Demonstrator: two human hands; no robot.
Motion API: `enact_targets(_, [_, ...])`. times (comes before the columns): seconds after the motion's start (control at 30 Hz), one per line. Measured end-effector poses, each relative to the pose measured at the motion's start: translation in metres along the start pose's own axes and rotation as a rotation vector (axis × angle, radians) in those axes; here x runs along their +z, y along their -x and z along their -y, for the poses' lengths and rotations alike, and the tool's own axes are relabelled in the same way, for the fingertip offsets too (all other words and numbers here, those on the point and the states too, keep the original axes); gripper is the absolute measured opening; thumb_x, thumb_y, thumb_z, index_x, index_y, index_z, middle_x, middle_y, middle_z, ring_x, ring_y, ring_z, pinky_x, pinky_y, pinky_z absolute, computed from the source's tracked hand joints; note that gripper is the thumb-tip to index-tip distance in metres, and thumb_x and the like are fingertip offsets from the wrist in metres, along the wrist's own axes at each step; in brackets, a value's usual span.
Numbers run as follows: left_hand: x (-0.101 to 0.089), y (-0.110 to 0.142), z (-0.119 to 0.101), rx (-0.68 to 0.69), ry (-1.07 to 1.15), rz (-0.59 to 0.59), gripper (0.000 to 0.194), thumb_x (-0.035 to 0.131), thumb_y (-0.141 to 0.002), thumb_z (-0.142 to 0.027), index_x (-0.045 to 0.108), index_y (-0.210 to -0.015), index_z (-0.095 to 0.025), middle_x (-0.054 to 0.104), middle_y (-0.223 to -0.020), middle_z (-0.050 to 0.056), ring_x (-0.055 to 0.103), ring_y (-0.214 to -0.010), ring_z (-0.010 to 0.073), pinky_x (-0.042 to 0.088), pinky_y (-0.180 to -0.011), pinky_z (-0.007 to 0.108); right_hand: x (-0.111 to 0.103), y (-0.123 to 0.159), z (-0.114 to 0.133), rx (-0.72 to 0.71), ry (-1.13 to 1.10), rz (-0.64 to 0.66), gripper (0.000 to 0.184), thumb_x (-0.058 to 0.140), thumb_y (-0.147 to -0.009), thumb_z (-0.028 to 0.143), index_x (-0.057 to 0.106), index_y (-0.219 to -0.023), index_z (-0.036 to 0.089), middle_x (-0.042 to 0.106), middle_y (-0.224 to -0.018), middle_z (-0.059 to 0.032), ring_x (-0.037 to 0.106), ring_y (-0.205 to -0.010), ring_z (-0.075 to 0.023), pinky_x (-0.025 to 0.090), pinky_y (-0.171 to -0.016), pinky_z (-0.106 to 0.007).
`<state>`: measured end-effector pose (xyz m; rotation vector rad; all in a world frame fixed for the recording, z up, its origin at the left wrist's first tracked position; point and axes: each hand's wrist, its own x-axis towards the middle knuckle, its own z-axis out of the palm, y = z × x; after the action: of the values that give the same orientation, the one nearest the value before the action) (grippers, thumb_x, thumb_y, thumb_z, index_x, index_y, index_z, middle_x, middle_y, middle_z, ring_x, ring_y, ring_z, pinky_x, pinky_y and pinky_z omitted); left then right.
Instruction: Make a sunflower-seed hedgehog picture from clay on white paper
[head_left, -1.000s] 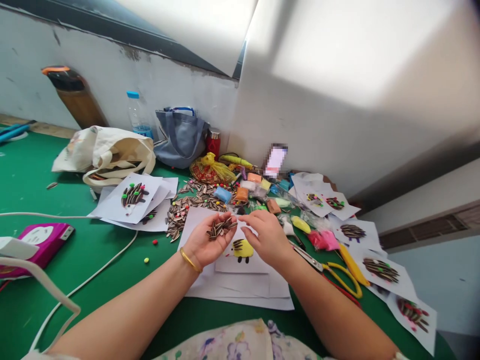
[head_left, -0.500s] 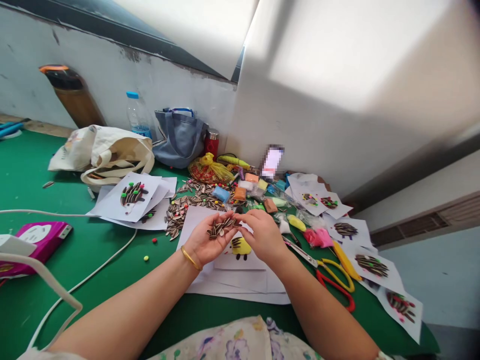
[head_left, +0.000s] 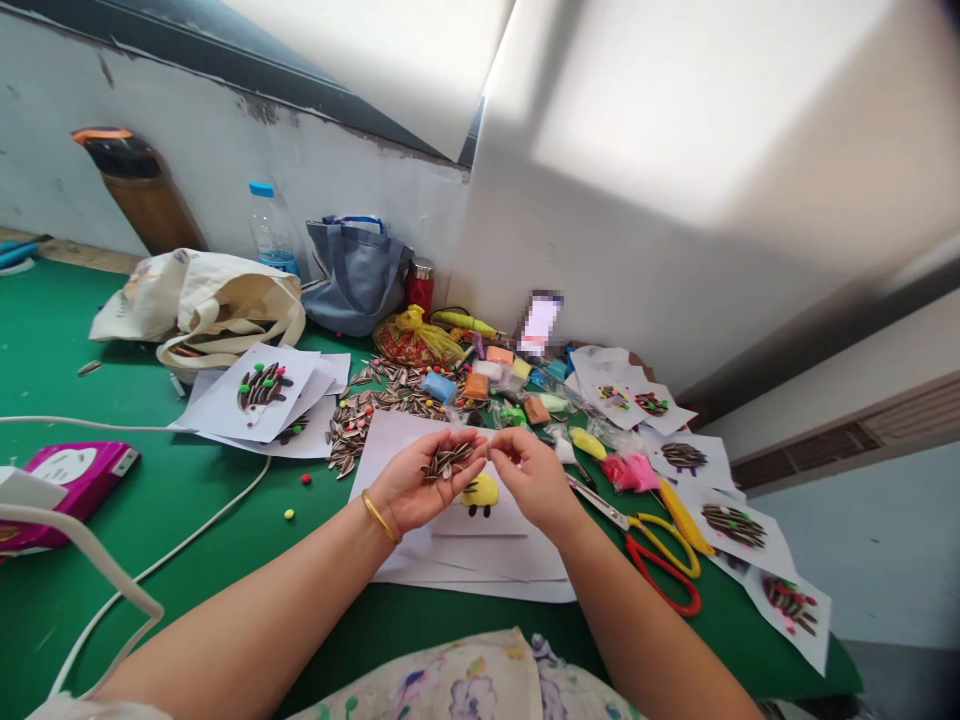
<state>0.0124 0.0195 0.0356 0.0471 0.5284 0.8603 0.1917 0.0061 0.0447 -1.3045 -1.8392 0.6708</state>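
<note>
My left hand [head_left: 416,485] is cupped palm up over the white paper, holding a small heap of striped sunflower seeds [head_left: 447,461]. A gold bangle sits on its wrist. My right hand [head_left: 525,475] is beside it, its fingertips pinched together at the edge of the heap; what they pinch is too small to make out. Below both hands lies a white sheet [head_left: 480,520] with a yellow clay figure [head_left: 480,491] on it. A loose pile of seeds [head_left: 367,405] is spread on the green table behind the sheet.
Finished seed pictures on paper lie at the left [head_left: 259,390] and along the right edge [head_left: 731,520]. Scissors with yellow and red handles [head_left: 660,555] lie right of the sheet. Clay packets [head_left: 487,385], bags [head_left: 202,305], a bottle [head_left: 270,230], a pink box [head_left: 71,475] and white cables [head_left: 150,570] surround.
My right hand's fingertips have come to the seeds in my left palm and pinched there. The view has drifted slightly; both hands stay over the sheet.
</note>
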Motion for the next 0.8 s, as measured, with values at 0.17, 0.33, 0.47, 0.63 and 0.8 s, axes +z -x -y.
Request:
enact_targets(0.17, [0.0,-0.002,0.003,-0.088,-0.075,-0.051,0.014,0.056,-0.088,-0.012,0.067,-0.093,-0.006,0.071,-0.083,0.014,0.072,-0.072,0.0173,0.059,-0.06,0.021,0.001,0.004,-0.007,0.117,-0.288,-0.018,0.028,0.055,-0.086,0.031,0.061,-0.111,0.02,0.064,-0.082,-0.0015,0.061,-0.075,-0.0155,0.052,-0.071,-0.03])
enact_targets(0.33, [0.0,-0.002,0.003,-0.084,-0.069,-0.101,0.017,0.054,-0.09,-0.016,0.066,-0.095,-0.007,0.071,-0.089,0.016,0.073,-0.08,0.0199,0.061,-0.066,0.024,-0.004,0.002,-0.019,0.092,-0.146,-0.055,0.019,0.053,-0.087,0.027,0.064,-0.1,0.02,0.068,-0.087,-0.0036,0.064,-0.079,-0.0177,0.053,-0.073,-0.032])
enact_targets(0.47, [0.002,-0.001,0.002,-0.052,-0.045,-0.095,0.023,0.05,-0.092,-0.02,0.065,-0.102,-0.006,0.071,-0.102,0.02,0.071,-0.097,0.0253,0.06,-0.083,0.034,-0.018,-0.009,-0.041,-0.086,0.342,-0.129,0.025,0.048,-0.088,0.018,0.069,-0.102,0.018,0.07,-0.104,-0.0101,0.063,-0.098,-0.0249,0.048,-0.091,-0.044])
enact_targets(0.63, [0.001,-0.002,0.002,-0.05,-0.019,-0.052,0.034,0.044,-0.096,-0.028,0.062,-0.112,-0.005,0.067,-0.113,0.023,0.067,-0.108,0.0284,0.057,-0.089,0.04,-0.021,-0.013,-0.033,-0.219,0.449,-0.116,0.024,0.052,-0.09,0.019,0.072,-0.102,0.022,0.067,-0.11,-0.0095,0.058,-0.108,-0.0258,0.045,-0.095,-0.044])
enact_targets(0.8, [-0.003,-0.006,0.004,-0.055,0.015,-0.016,0.029,0.044,-0.097,-0.03,0.063,-0.088,-0.011,0.07,-0.078,0.01,0.07,-0.071,0.0182,0.06,-0.074,0.034,0.0,-0.007,0.008,-0.294,0.324,0.048,0.017,0.063,-0.087,0.02,0.073,-0.099,0.027,0.067,-0.094,-0.0048,0.059,-0.092,-0.0211,0.047,-0.083,-0.037])
